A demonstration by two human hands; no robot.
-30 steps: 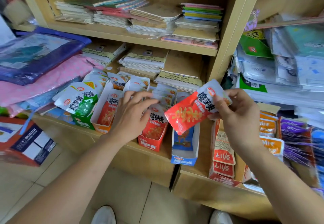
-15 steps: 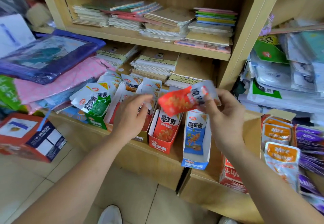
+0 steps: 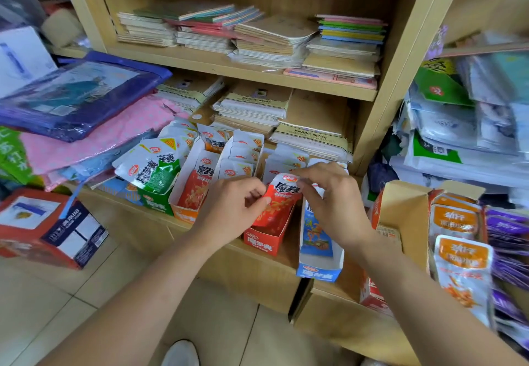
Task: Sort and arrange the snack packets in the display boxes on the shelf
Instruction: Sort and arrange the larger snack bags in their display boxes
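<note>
"魔芋爽" is printed on the red packet, the red display box and the blue display box, while the orange-labelled packets are too blurred to read

Display boxes stand side by side on the shelf, notebook stacks behind them. A packet sits, seemingly partway, in a middle box; a carton stands to their right.

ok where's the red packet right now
Head view, centre: the red packet is pinched between the left hand and right hand, its lower end in the red display box, just left of the blue display box.
</note>
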